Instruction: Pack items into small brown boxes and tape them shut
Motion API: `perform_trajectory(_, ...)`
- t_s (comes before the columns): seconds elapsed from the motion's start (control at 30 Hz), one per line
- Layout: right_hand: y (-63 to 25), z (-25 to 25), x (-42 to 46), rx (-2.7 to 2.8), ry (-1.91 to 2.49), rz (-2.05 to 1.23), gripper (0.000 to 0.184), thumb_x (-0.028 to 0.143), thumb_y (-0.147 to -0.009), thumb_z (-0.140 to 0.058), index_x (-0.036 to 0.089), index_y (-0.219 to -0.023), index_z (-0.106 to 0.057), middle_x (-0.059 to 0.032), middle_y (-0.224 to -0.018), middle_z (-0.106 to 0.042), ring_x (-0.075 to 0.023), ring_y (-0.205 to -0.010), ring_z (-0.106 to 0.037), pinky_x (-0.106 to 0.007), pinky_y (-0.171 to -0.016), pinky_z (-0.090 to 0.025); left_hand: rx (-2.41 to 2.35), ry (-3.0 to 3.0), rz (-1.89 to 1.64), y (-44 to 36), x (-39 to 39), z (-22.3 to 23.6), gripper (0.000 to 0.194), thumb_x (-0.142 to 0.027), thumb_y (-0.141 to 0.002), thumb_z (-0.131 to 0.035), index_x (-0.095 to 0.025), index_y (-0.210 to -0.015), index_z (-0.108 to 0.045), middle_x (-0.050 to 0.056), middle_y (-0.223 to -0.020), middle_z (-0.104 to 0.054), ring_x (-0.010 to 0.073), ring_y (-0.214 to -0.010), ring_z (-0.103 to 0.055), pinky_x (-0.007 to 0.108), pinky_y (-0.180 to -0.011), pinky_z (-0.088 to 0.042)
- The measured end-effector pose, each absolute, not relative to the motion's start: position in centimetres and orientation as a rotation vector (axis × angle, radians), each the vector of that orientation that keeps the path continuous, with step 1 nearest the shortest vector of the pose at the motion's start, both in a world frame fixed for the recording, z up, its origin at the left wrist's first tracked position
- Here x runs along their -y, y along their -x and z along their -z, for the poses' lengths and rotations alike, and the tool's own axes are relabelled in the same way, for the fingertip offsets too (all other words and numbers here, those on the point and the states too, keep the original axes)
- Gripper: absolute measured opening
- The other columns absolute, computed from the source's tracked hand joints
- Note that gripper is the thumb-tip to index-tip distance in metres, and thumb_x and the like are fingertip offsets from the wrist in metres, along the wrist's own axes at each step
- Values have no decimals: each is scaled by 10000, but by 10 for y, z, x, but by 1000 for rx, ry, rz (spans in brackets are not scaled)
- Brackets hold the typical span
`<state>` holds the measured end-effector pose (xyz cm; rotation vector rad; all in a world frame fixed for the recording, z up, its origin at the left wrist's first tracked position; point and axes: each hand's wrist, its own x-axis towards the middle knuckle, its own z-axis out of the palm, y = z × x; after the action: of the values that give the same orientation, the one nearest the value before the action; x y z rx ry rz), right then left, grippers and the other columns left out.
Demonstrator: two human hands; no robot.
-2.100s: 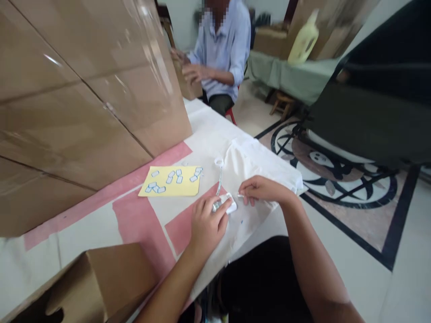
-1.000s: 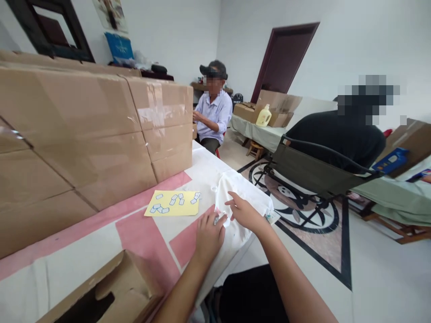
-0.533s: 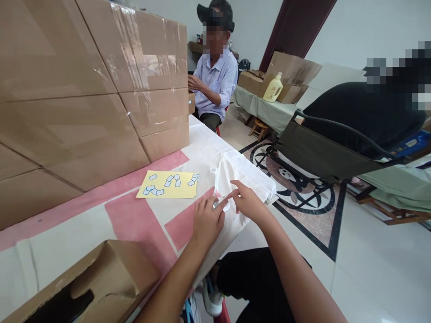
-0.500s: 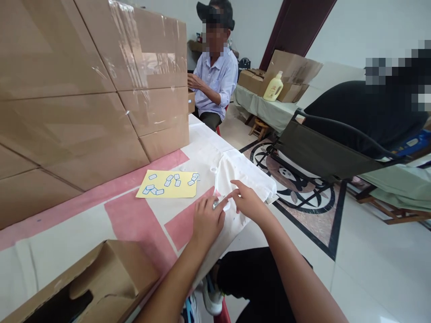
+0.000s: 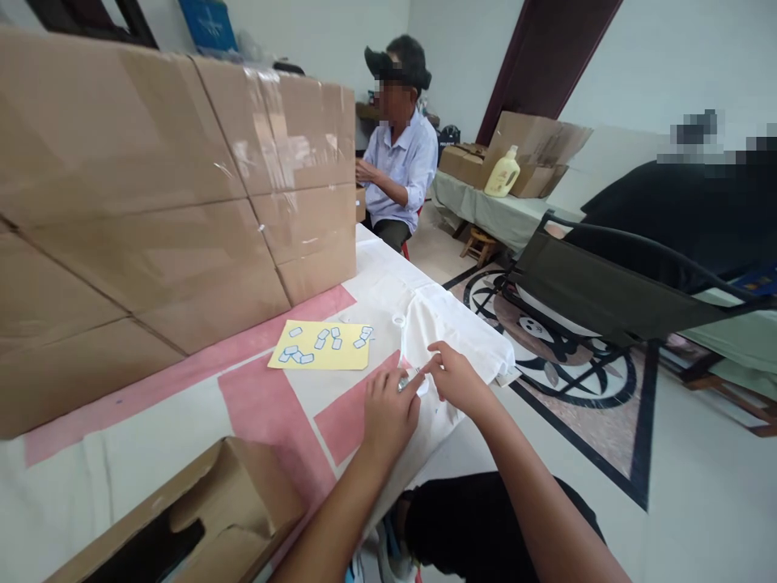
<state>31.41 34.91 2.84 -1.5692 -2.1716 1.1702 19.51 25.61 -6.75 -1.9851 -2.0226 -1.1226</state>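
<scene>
My left hand lies on the near table edge with its fingers stretched over the white cloth; a silver ring shows on one finger. Against its index fingertip are the curled fingers of my right hand, whose index finger points away. Whatever is between the right fingertips, if anything, is too small to make out. A yellow card with several small blue-edged white pieces on it lies just beyond my left hand. Near the card, a small white ring rests on the cloth.
Stacked taped cartons wall off the left side. An open carton stands at the near left. Across the table sits a person in a light shirt. To the right is a dark folding chair with a person in black.
The view has tilted and turned slightly left, so everything appears lower and further right. Both hands keep nearly the same pose over the cloth.
</scene>
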Motion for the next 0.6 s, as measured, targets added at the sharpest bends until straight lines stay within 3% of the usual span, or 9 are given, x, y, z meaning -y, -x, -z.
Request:
perform_trajectory(0.1,-304,-37,-346,2282,1657,-997,353,157,-960,-408,100,-1297,-494,-154,-1076,-726,-165,-698,-663,-275,-660,-451,2006,1968,1124,-195,-257,68,528,-116,-844,-622,-363,-1310,-649,48,-1094,-684,252,-1025,-584,442,-902,-497)
perform_trajectory(0.2,-293,-50,-339,2416,1715,-869,318,191,-960,-427,82,-1238,-535,-206,-1075,-718,-264,-951,-697,-312,-734,-447,2001,1959,1122,-194,-257,67,403,-116,-839,-623,-322,-1173,-714,52,-1096,-697,261,-1041,-600,449,-895,-517)
perform_trajectory(0.33,-285,-64,-328,2456,1725,-809,285,237,-962,-443,67,-1155,-567,-247,-1139,-698,-323,-1041,-697,-353,-778,-461,1983,1947,1142,-194,-255,62,292,-106,-852,-587,-262,-1056,-726,57,-1094,-716,247,-1027,-636,425,-885,-550)
perform_trajectory(0.43,-281,-69,-320,2443,1734,-777,330,260,-962,-465,47,-1199,-549,-261,-1172,-692,-358,-1093,-690,-384,-816,-475,1983,1910,1166,-194,-255,63,354,-92,-840,-560,-199,-1152,-688,83,-1011,-730,245,-950,-666,399,-825,-580)
perform_trajectory(0.6,-276,-73,-305,2411,1749,-826,328,240,-945,-489,67,-1220,-533,-232,-1140,-695,-350,-1094,-697,-382,-821,-498,1966,1921,1149,-192,-255,73,453,-101,-826,-538,-184,-1257,-650,106,-1168,-726,289,-1080,-660,455,-901,-580)
